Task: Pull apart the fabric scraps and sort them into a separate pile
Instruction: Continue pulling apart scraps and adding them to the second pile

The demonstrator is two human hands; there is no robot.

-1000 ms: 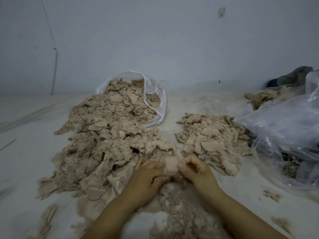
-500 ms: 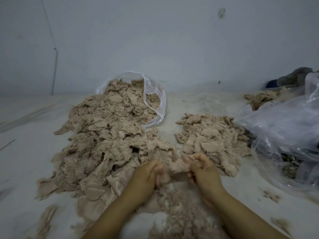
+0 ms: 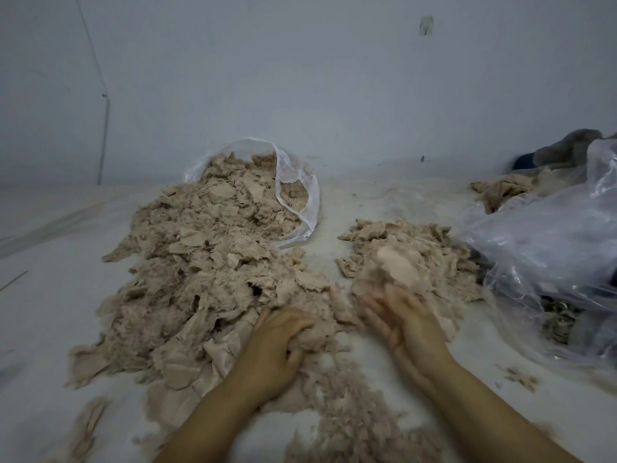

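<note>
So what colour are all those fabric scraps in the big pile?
Pale pinkish beige, all the same plain shade. The big pile of fabric scraps shows clearly in the head view.

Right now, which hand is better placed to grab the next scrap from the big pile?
Probably the left hand: it rests on the big pile. The right hand, blurred, is beside the sorted pile.

Two hands (image 3: 277, 342), two bags (image 3: 297, 195), perhaps three scrap piles (image 3: 207, 262).
</note>
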